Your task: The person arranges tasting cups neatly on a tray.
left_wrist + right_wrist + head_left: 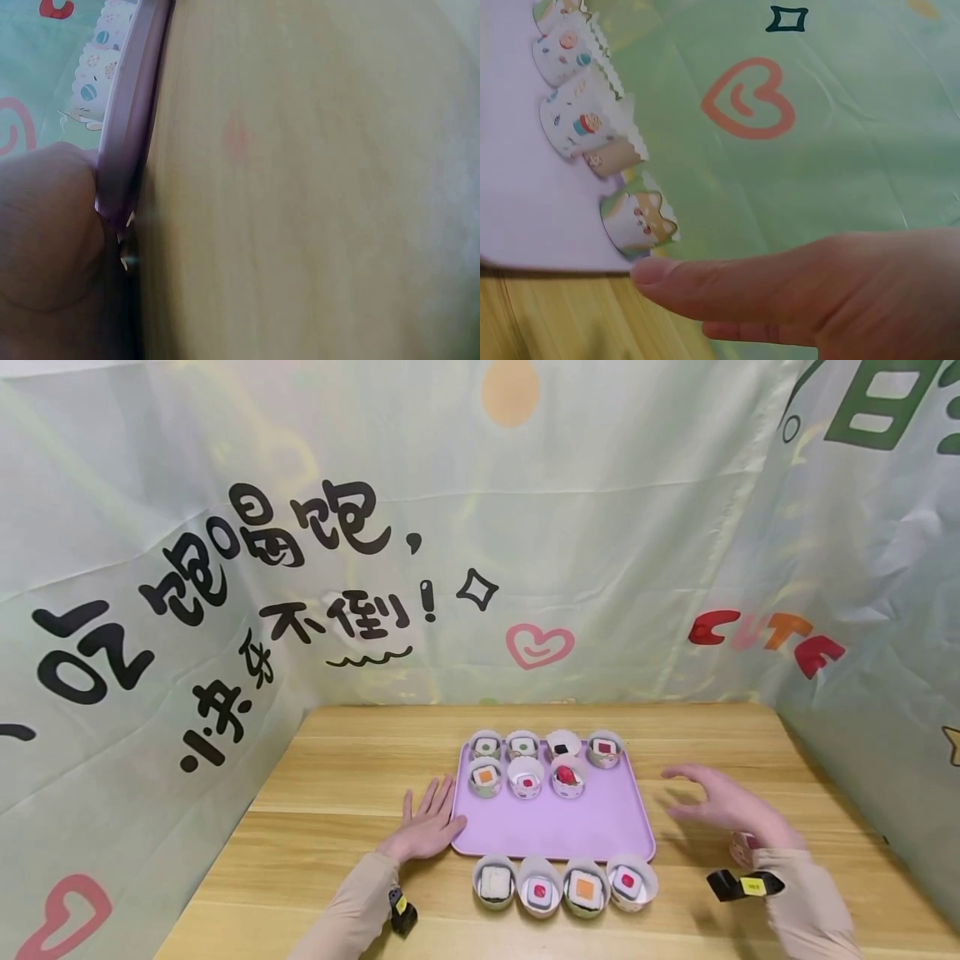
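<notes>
A lilac tray lies on the wooden table, with several paper cups in two rows on its back part. The cups hold small sushi-like pieces; one has a red piece, another an orange-topped piece. My left hand rests flat with fingers spread at the tray's left edge, its thumb over the rim. To the right of the tray, my right hand hovers with loosely bent fingers and holds nothing. In the right wrist view, a dog-print cup appears beyond the thumb.
Several filled cups, among them a green-based cup, stand in a row along the tray's front edge. Another cup is partly hidden under the right wrist. Printed cloth walls in the table at the back and sides.
</notes>
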Demonstrator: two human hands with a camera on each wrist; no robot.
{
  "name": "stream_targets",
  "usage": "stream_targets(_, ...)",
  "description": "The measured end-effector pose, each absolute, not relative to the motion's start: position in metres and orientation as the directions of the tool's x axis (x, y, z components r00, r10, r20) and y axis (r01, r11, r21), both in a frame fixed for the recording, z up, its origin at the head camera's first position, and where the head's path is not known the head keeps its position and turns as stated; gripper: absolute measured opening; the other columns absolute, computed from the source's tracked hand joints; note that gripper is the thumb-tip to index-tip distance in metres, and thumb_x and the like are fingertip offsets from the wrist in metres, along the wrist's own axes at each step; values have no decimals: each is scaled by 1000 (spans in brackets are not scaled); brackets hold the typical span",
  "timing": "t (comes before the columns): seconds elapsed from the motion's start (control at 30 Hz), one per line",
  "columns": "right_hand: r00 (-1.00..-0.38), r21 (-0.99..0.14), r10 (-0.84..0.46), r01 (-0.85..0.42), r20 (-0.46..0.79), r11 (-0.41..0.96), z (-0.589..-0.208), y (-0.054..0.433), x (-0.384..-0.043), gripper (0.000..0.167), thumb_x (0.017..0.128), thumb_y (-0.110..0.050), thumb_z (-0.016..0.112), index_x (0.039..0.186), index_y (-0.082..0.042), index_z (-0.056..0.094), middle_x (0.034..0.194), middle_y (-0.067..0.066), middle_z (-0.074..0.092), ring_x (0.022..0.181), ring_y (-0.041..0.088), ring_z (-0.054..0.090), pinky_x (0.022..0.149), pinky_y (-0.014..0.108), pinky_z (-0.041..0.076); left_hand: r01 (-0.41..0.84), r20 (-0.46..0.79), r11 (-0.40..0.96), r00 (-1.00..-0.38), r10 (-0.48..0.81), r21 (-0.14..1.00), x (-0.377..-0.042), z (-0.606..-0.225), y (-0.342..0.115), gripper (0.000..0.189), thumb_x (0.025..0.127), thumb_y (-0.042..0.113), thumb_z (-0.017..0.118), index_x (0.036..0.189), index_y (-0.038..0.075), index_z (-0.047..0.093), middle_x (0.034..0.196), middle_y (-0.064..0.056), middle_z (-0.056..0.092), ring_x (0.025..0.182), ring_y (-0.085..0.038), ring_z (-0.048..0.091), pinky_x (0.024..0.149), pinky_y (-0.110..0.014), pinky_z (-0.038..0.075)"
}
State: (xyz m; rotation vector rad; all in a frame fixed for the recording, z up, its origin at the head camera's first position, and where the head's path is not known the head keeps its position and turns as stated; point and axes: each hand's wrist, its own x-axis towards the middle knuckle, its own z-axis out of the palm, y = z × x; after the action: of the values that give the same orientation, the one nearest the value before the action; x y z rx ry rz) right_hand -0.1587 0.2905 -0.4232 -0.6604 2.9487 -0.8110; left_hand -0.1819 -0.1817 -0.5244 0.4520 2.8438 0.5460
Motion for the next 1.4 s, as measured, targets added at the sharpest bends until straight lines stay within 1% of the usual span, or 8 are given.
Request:
stream_targets(0.3,-918,-481,-398,-345,-8,806,-421,307,-155,62,80,-24,83,129,5,59,132,36,56,121,58,51,95,69,46,257,-149,883,-930,337,393,-182,-525,-182,72,106,50,32,162,9,12,172,-4,2,160,-28,-3,122,-63,-15)
stream_targets(0.43,-914,-492,-405,-339,-31,802,-420,313,-154,63,78,-23,84,128,5,58,132,37,55,121,59,50,94,69,46,258,-147,885,-930,336,389,-183,-526,-182,72,106,49,32,162,9,13,172,-4,2,160,-29,-2,122,-63,-15)
stream_targets(0.53,-907,-498,-419,-341,-50,797,-419,318,-155,61,77,-21,85,125,4,58,130,37,56,119,58,52,93,68,48,258,-146,885,-931,335,387,-183,-526,-182,71,106,49,32,162,9,13,172,-4,3,160,-29,-2,122,-63,-14)
stream_targets(0.67,-910,-498,-399,-294,-116,816,-419,321,-156,60,77,-21,85,124,2,57,131,36,56,118,51,56,92,61,50,258,-146,885,-930,336,388,-183,-525,-182,71,106,49,32,162,9,12,172,-4,2,160,-28,-2,122,-63,-14)
stream_targets(0.73,-912,-494,-384,-271,-141,826,-418,322,-157,59,77,-20,85,124,2,56,131,37,54,117,51,55,91,60,51,258,-149,885,-930,336,388,-183,-525,-182,72,106,50,32,162,10,12,172,-3,2,160,-28,-3,122,-63,-14)
stream_targets(0.9,-915,-493,-367,-246,-165,834,-418,324,-158,57,78,-17,84,122,3,54,129,41,51,117,56,53,89,63,50,258,-150,886,-930,336,386,-182,-524,-182,72,106,50,31,162,9,11,172,-3,1,160,-28,-3,123,-63,-14)
stream_targets(1.33,-920,-488,-318,-175,-228,855,-423,326,-156,58,75,-14,84,122,1,54,126,42,50,112,56,54,88,65,49,263,-145,884,-929,340,386,-184,-526,-183,72,106,50,32,162,10,11,172,-3,2,160,-28,-2,122,-63,-15)
stream_targets(1.4,-922,-489,-300,-151,-244,859,-423,326,-155,59,73,-14,84,122,1,54,127,42,49,109,52,56,88,61,51,264,-144,884,-929,340,385,-183,-524,-182,72,106,50,31,162,9,12,172,-4,2,160,-28,-2,122,-63,-14)
